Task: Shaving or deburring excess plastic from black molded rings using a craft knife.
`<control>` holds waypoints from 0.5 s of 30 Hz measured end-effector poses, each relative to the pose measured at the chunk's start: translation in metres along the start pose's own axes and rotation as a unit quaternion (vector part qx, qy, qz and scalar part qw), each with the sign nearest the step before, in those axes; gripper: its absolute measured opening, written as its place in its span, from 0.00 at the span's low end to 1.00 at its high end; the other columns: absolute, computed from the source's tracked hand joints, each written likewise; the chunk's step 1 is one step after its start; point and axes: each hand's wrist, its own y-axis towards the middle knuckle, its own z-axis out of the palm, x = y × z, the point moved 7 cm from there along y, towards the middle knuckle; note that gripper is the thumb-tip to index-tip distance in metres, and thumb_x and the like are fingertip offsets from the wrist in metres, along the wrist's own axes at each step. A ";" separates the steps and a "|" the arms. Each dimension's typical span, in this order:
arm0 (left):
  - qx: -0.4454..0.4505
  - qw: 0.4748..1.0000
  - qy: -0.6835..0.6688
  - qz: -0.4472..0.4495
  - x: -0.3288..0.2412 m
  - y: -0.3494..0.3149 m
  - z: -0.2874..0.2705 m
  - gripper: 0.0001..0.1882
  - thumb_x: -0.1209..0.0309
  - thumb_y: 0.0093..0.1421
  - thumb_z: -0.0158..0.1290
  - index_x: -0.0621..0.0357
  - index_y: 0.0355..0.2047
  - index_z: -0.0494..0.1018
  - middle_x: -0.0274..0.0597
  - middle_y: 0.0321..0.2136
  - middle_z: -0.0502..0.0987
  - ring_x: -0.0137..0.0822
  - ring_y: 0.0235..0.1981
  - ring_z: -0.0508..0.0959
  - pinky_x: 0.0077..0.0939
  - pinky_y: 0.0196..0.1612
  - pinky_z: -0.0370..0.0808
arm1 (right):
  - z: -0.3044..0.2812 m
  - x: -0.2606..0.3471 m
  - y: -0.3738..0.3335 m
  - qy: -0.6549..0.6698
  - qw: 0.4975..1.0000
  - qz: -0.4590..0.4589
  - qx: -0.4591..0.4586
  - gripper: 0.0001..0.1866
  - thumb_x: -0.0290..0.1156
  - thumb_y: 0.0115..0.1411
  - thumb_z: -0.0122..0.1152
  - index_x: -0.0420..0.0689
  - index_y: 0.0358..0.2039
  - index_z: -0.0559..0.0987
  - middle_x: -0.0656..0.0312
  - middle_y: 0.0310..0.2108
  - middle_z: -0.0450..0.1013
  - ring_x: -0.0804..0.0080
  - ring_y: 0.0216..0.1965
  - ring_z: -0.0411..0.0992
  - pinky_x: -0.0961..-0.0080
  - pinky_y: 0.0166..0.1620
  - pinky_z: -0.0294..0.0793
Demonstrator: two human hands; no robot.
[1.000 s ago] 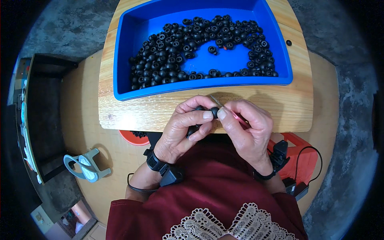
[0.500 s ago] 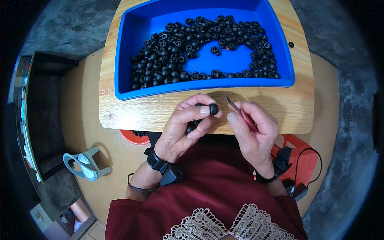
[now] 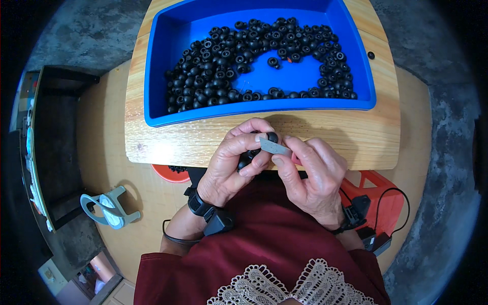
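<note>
My left hand (image 3: pixel 231 155) is closed around a few round black rubber-like pieces (image 3: pixel 272 136), one of them pinched between thumb and forefinger. In my right hand (image 3: pixel 317 175) is a small knife (image 3: pixel 274 147) with a flat grey blade and a reddish handle, most of which the fingers cover. Its blade lies against or just in front of the pinched piece; whether it touches cannot be made out. Beyond both hands stands a blue tray (image 3: pixel 259 105) with a heap of similar black pieces (image 3: pixel 208 76), many showing a ringed opening.
The wooden table (image 3: pixel 366 137) carries the tray, and one stray black piece (image 3: pixel 371 55) lies to its right. Below the table edge are an orange-red bowl (image 3: pixel 173 175) on the left and a red plastic stool (image 3: pixel 386 213) on the right. A grey stool (image 3: pixel 111 208) stands on the floor.
My right hand has moved left, bringing the knife from beside the pinched piece up to it, and the blade now shows its flat side. My left hand has stayed nearly still.
</note>
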 end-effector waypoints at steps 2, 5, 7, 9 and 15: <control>-0.006 1.000 -0.002 -0.003 0.001 0.000 -0.001 0.08 0.77 0.57 0.49 0.64 0.38 0.70 0.46 0.28 0.74 0.23 0.13 0.67 0.10 0.11 0.57 | 0.001 -0.001 -0.001 -0.006 1.000 0.001 -0.001 0.13 0.34 0.51 0.64 0.39 0.33 0.77 0.63 0.17 0.65 0.69 0.17 0.68 0.74 0.19 0.65; -0.014 1.000 0.006 0.001 0.000 0.000 0.001 0.08 0.77 0.57 0.48 0.65 0.38 0.69 0.46 0.28 0.74 0.23 0.12 0.66 0.11 0.11 0.58 | 0.001 -0.002 -0.002 -0.007 1.000 0.005 -0.002 0.13 0.34 0.51 0.64 0.39 0.33 0.77 0.63 0.17 0.65 0.69 0.17 0.67 0.73 0.19 0.65; -0.011 1.000 0.009 -0.001 0.000 -0.001 0.001 0.08 0.77 0.57 0.48 0.65 0.37 0.69 0.46 0.28 0.74 0.23 0.12 0.66 0.11 0.12 0.59 | 0.002 -0.002 -0.002 -0.003 1.000 0.008 -0.002 0.13 0.34 0.52 0.64 0.39 0.33 0.77 0.63 0.17 0.65 0.69 0.17 0.67 0.73 0.19 0.64; -0.009 1.000 0.011 -0.003 -0.001 -0.001 0.001 0.07 0.77 0.57 0.48 0.65 0.37 0.69 0.46 0.28 0.74 0.23 0.12 0.66 0.11 0.12 0.59 | 0.002 -0.002 -0.002 -0.013 1.000 -0.002 -0.002 0.12 0.34 0.52 0.64 0.39 0.32 0.77 0.62 0.17 0.65 0.67 0.16 0.66 0.72 0.18 0.64; -0.016 1.000 0.019 0.004 -0.002 -0.002 0.000 0.06 0.78 0.56 0.48 0.67 0.35 0.70 0.47 0.27 0.74 0.22 0.12 0.65 0.11 0.12 0.60 | 0.001 -0.001 -0.004 -0.008 1.000 0.005 0.005 0.11 0.33 0.52 0.64 0.38 0.31 0.77 0.61 0.16 0.64 0.65 0.15 0.65 0.71 0.18 0.63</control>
